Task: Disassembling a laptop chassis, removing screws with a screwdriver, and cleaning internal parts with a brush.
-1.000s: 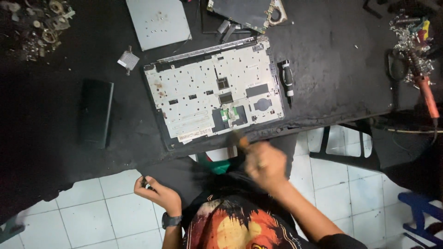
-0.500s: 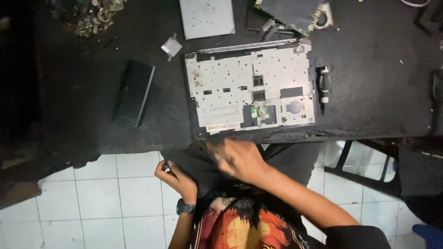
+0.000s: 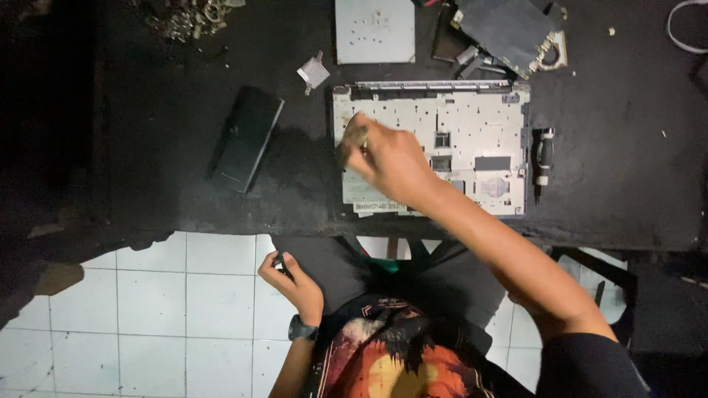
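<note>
The laptop shell lies open-side up on the dark table, a pale metal tray with slots and cut-outs, its long edge near the table's front. The right hand is over the shell's left part, fingers curled and bunched as if pinching something small at the tips; motion blur hides what, if anything, is in them, so the grip cannot be told for sure. The left hand is below the table edge, by the lap, loosely curled with a small dark object at the fingertips, too small to identify; a watch sits on that wrist. Just right of the shell lies a screwdriver, parallel to the shell's short side. Left of the shell, well apart, a black battery lies tilted. Above the shell rests a grey plate, with a small heatsink beside it and a dark board to the right. A heap of small metal parts sits at the far left corner. White floor tiles show below.
</note>
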